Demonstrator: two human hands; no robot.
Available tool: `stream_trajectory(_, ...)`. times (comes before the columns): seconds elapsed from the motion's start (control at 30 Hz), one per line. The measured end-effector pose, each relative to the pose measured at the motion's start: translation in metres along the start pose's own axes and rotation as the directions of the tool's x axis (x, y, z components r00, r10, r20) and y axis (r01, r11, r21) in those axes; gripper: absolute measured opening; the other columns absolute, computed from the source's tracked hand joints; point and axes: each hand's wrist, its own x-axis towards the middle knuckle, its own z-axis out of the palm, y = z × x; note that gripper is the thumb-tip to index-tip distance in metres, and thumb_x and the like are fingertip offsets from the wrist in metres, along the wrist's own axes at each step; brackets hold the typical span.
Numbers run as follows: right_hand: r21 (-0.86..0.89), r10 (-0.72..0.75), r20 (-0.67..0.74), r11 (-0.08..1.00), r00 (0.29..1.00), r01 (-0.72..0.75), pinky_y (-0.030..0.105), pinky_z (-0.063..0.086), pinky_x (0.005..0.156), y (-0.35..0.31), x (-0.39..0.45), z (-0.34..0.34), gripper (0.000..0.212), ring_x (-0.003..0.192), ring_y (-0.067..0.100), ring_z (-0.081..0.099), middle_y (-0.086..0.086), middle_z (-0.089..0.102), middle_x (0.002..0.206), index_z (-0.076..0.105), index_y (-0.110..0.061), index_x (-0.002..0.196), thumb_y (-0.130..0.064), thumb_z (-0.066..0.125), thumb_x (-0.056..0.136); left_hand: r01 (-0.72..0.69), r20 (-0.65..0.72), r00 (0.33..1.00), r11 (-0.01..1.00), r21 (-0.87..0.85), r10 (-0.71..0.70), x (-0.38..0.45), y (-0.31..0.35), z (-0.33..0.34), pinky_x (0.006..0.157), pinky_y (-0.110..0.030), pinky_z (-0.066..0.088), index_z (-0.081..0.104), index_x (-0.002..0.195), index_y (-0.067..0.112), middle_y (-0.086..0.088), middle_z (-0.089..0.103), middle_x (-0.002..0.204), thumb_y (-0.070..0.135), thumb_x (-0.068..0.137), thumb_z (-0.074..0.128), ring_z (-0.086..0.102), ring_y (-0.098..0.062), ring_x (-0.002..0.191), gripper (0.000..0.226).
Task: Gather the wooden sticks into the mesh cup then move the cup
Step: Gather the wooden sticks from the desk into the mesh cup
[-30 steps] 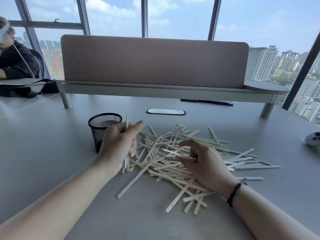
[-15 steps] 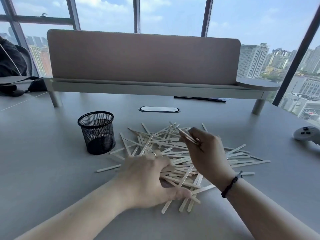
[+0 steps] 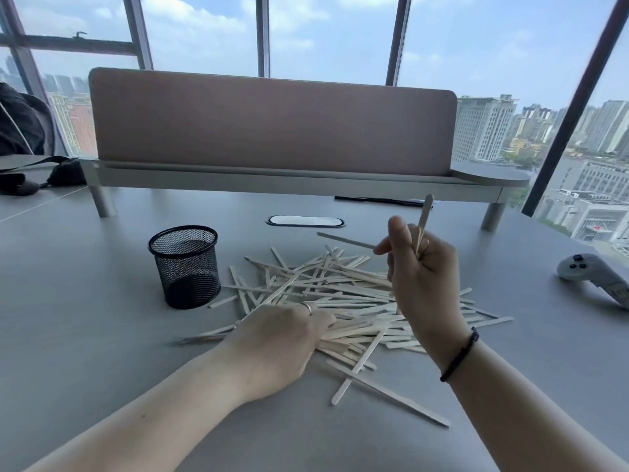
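A black mesh cup [image 3: 185, 267] stands upright on the grey table [image 3: 85, 301], left of a loose heap of wooden sticks [image 3: 340, 287]. No stick shows above its rim. My right hand [image 3: 420, 274] is raised above the heap, shut on two sticks: one points up [image 3: 425, 212], one points left [image 3: 343, 239]. My left hand [image 3: 282, 345] lies palm down on the near left part of the heap, fingers curled over several sticks; whether they are gripped is hidden.
A grey controller [image 3: 592, 275] lies at the right edge. A raised shelf with a beige divider [image 3: 272, 127] spans the back, with a cable port [image 3: 304, 221] in front. A black bag [image 3: 37, 175] and a seated person's dark clothing are at far left.
My right hand rose from the heap with sticks in its fingers. My left hand dropped from beside the cup onto the near side of the heap and stays there.
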Motion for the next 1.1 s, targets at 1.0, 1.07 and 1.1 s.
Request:
stream_trajectory(1.0,0.083,0.287,0.095,0.952,0.953,-0.295,0.039,0.033,0.058,0.034,-0.002,0.002,0.064,0.054,0.023,0.039,0.016,0.043,0.056,0.048,-0.01,0.048,-0.063,0.052,0.084,0.094,0.037,0.864,0.089,-0.992,-0.503,0.002,-0.031,-0.018,0.046,-0.024,0.016,0.065,0.091,0.002,0.006,0.026,0.05,0.045,0.084,0.059,0.019,-0.013,0.043,0.043)
stream_trajectory(1.07,0.113,0.297,0.104,0.945,0.949,-0.308,0.044,0.045,0.067,0.033,-0.003,0.003,0.061,0.062,0.026,0.055,0.015,0.062,0.063,0.06,-0.013,0.05,-0.062,0.05,0.085,0.082,0.042,0.883,0.065,-0.994,-0.468,0.001,-0.032,-0.016,0.047,-0.025,0.014,0.063,0.082,0.005,0.004,0.023,0.052,0.06,0.072,0.069,0.017,-0.014,0.046,0.056)
stream_trajectory(1.1,0.131,0.293,0.107,0.943,0.95,-0.306,0.045,0.049,0.073,0.032,-0.002,0.003,0.061,0.066,0.024,0.062,0.013,0.069,0.065,0.065,-0.013,0.051,-0.06,0.05,0.086,0.07,0.041,0.892,0.048,-0.996,-0.449,0.0,-0.034,-0.016,0.048,-0.026,0.013,0.063,0.078,0.006,0.003,0.022,0.053,0.068,0.062,0.074,0.016,-0.015,0.048,0.065)
